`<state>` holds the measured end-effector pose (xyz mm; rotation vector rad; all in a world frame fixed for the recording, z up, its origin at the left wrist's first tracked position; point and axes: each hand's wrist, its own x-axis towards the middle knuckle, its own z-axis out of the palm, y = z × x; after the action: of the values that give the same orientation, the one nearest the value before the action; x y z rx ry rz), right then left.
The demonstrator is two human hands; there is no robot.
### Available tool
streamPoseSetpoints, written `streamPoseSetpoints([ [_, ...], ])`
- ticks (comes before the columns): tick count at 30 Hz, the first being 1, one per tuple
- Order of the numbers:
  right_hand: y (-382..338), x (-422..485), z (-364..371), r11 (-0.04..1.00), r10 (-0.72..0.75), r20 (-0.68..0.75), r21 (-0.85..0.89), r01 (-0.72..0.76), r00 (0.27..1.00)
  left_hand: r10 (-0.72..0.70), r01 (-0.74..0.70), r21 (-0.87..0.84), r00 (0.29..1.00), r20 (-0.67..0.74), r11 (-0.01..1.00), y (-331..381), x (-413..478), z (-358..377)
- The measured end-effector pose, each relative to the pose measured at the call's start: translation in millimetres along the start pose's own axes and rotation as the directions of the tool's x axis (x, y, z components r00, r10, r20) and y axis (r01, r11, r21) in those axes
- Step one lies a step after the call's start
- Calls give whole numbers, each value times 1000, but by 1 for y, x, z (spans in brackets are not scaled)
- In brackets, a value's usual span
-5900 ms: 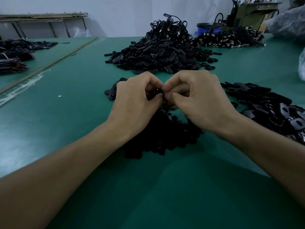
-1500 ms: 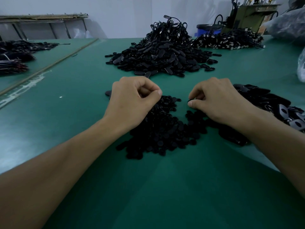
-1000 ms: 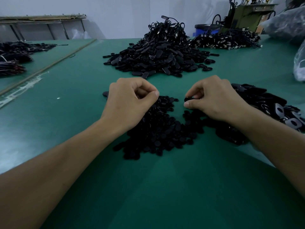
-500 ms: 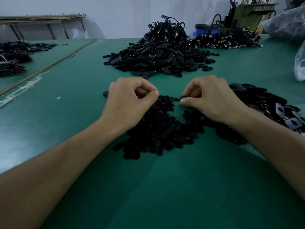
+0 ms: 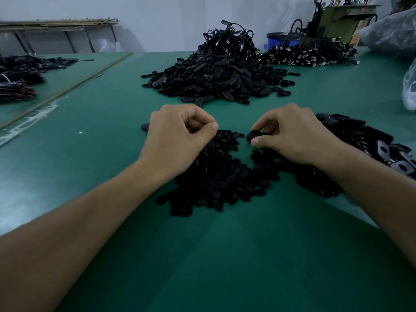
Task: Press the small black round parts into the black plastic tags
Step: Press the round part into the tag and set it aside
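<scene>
The left hand is curled into a loose fist, its thumb tip laid against the side of the index finger; nothing shows between those fingers, and whether they pinch a part cannot be told. The right hand is curled too, and its thumb and index finger pinch one black plastic tag, whose rounded end pokes out past the fingertips toward the left hand. The two hands are near each other but apart, with a strip of green surface showing between them. Directly under and just below both sets of fingers lies the heap of small black round parts, spread flat on the surface; the left hand hovers over its upper left edge. Behind the right hand's knuckles, off to the right, lies a pile of loose tags, some showing pale undersides. One stray black piece sits on the surface just beyond the left hand's outer edge. Well beyond the fingertips rises a tall mound of black tags with cords, and farther right of it a lower heap in front of a blue container and an olive machine. More dark piles lie far to the left.
</scene>
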<state>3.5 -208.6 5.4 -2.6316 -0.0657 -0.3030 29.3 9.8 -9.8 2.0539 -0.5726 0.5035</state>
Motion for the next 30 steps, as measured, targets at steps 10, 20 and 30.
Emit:
streamPoseSetpoints([
  [10, -5, -4, -3, 1000, -7, -41, -11, 6, 999, -2, 2, -8, 1000, 2, 1000, 0, 0, 0],
  [20, -1, -3, -1, 997, -51, -241, -72, 35, 969, -2, 2, 0, 1000, 3, 1000, 1, 0, -1],
  [30, -17, -5, 6, 759, -95, 40, 649, 46, 995, -26, 28, -141, 1000, 15, 990, 3, 0, 1],
])
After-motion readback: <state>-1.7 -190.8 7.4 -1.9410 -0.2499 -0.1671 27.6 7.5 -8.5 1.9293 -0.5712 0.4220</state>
